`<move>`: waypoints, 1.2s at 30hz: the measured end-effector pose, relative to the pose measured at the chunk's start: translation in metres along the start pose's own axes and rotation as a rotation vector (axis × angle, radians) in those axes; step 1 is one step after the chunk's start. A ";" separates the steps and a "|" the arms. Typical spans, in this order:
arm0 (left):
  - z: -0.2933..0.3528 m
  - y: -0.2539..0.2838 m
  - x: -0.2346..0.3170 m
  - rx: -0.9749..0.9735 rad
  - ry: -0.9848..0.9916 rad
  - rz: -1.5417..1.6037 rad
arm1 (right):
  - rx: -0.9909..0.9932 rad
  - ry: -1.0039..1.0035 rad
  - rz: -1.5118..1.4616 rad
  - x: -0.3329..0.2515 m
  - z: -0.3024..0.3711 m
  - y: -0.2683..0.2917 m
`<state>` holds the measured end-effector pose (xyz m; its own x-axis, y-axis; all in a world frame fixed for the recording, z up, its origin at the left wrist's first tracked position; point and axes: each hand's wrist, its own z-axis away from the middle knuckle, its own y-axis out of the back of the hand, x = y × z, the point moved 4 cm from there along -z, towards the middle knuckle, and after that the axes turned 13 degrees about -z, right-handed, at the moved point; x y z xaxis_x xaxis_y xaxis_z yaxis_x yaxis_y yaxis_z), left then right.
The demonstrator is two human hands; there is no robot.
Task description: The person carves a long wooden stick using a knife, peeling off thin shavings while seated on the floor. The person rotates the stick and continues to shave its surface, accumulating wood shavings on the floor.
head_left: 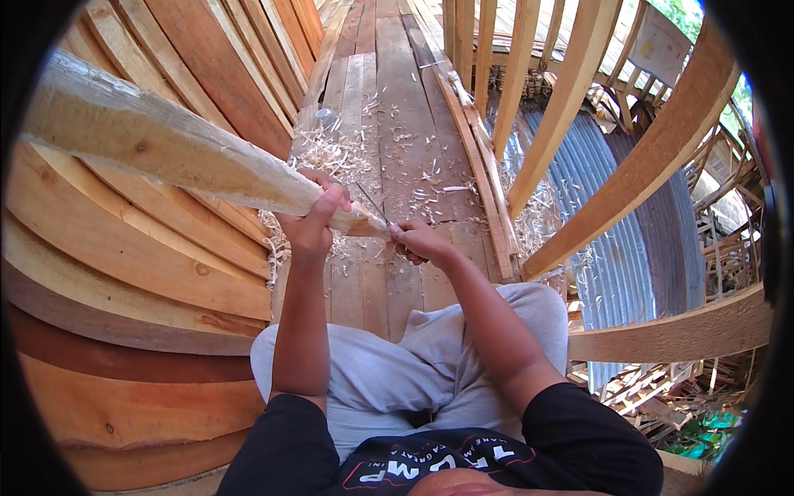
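The right hand (418,241) has its grip curled round the mostly hidden handle of a slim grey metal blade (371,202), which lies at the narrowed near end of a long, pale, rough-faced timber (182,163). The left hand (313,219) is wrapped about that timber just short of its end, thumb on top, and the timber slants away to the upper left. The blade points up towards the left fingers, so a snag in the grain or a sudden slip could carry its edge into them; too deep a bite might split the thin end. Beyond, curled pale wood shavings (331,155) litter the brown plank floor (405,165), where they might make footing slippery.
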<state>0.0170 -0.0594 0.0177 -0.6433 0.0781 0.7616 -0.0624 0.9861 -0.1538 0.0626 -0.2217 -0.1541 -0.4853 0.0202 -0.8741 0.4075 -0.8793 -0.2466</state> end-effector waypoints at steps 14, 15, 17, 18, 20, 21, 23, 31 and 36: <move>-0.004 0.019 -0.003 0.095 0.048 0.006 | 0.371 0.003 0.531 0.021 -0.025 0.002; -0.007 0.019 -0.002 0.088 0.058 -0.012 | 0.381 0.005 0.570 0.023 -0.024 0.010; -0.009 0.016 -0.001 0.081 0.060 -0.009 | 0.396 -0.002 0.600 0.029 -0.025 0.018; -0.009 0.015 -0.001 0.085 0.057 -0.009 | 0.395 -0.009 0.597 0.025 -0.023 0.016; -0.011 0.016 -0.003 0.095 0.049 0.013 | 0.387 0.005 0.608 0.020 -0.021 0.014; -0.012 0.018 -0.004 0.094 0.045 0.022 | 0.382 0.027 0.615 0.017 -0.019 0.011; -0.011 0.022 -0.005 0.058 0.045 0.059 | 0.365 0.050 0.651 0.011 -0.013 0.006; -0.008 0.022 -0.002 0.045 0.039 0.037 | 0.380 0.055 0.617 0.012 -0.020 0.008; -0.013 0.013 -0.001 0.060 0.074 0.019 | 0.465 0.027 0.656 0.024 -0.022 0.016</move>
<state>0.0268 -0.0448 0.0232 -0.5870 0.1098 0.8021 -0.0977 0.9739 -0.2049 0.0747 -0.2252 -0.1883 -0.2377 -0.5627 -0.7918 0.2363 -0.8241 0.5147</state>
